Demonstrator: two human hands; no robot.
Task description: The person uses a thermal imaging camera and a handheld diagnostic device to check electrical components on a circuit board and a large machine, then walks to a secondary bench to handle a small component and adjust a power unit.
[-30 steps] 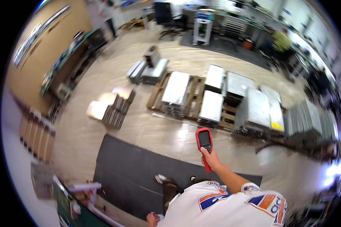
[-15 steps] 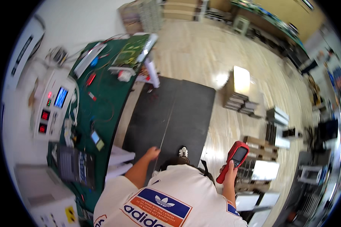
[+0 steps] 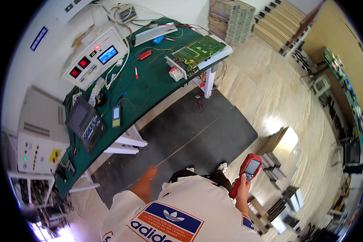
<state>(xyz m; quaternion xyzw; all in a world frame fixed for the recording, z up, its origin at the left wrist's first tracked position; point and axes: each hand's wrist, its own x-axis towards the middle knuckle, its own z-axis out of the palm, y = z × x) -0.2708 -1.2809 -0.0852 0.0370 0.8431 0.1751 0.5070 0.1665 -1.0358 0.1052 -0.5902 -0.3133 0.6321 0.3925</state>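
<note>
A: Where's the red handheld device (image 3: 252,166)?
B: Near right, in the right hand (image 3: 242,186). The fingers are wrapped around its handle, the thumb lies on the front, and the dark screen end points far, beyond the hand.
A: And the left hand (image 3: 151,172)?
B: Left of the device and well apart from it, over the dark floor mat (image 3: 185,129). It's blurred; I can't tell how far it's open or whether it has hold of anything.
A: What's different from half a second ago?
B: The view has swung left. The green workbench (image 3: 161,86) now runs from near left to far centre, with the circuit board (image 3: 201,51) farther right in view and the laptop (image 3: 86,124) farther off. The device stays in the right hand's grasp, at much the same place by the body.
</note>
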